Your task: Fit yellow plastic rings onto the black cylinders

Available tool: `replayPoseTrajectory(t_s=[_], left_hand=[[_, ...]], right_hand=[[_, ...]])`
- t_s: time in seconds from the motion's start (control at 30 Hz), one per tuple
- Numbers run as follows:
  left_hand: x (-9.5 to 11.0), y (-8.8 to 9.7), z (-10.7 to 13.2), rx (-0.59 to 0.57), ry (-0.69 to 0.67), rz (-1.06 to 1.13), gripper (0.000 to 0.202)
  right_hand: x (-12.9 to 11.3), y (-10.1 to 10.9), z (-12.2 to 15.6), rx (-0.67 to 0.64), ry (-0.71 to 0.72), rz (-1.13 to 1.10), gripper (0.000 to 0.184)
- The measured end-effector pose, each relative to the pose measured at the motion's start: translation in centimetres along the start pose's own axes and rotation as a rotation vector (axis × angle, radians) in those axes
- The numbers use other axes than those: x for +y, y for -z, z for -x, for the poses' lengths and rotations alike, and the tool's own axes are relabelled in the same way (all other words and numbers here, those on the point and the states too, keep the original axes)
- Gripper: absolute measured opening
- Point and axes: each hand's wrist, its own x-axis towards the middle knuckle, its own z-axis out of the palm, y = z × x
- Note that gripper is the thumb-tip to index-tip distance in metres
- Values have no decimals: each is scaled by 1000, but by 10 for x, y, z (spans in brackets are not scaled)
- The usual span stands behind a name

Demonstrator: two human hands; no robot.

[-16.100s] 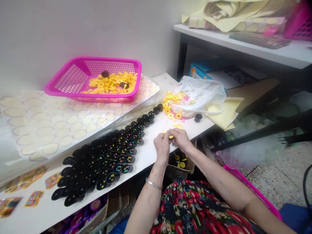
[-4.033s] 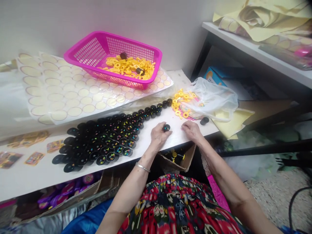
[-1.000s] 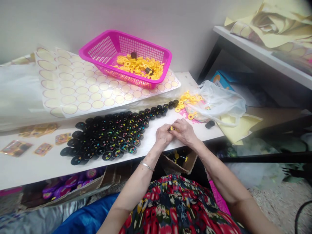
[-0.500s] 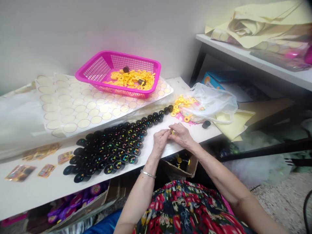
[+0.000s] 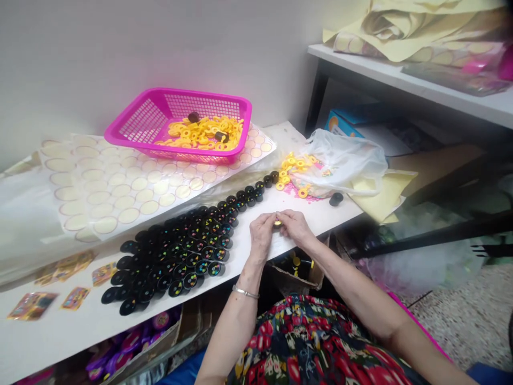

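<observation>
Both your hands meet over the bench, just in from its near edge and toward its right end. Your left hand is drawn narrow, thumb and fingers pinching a small yellow piece; your right hand pinches it from the other side. Your fingers cover most of it, so I can't tell whether a dark part sits beneath the yellow.

It looks like moulded plastic: expect it to be very light, stiff and rather slick, hard to crush but easy to let slip. Take it by the rim with your fingertips, one hand on each side.

To your left, black cups stand in a packed group that narrows toward the bench's far edge. They show coloured bits in their mouths and probably tip easily, so grip one by its outer wall. Beyond your right hand, yellow rings lie by the plastic bag, and a lone black cup sits near the bench's right end.
</observation>
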Motion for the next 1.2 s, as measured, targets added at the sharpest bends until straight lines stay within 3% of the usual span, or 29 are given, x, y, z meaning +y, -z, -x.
replayPoseTrajectory(t_s=[0.33, 0.57, 0.8, 1.2], left_hand=[[15, -15, 0, 153, 178, 246, 18], [8, -11, -1, 125, 175, 127, 19], [10, -12, -1, 85, 166, 87, 31], [1, -18, -2, 154, 58, -136, 33]], right_hand=[[-15, -3, -1, 63, -150, -48, 23], [-14, -6, -4, 93, -196, -87, 19], [-17, -10, 1, 96, -149, -71, 20], [-32, -11, 1, 135, -210, -34, 24]])
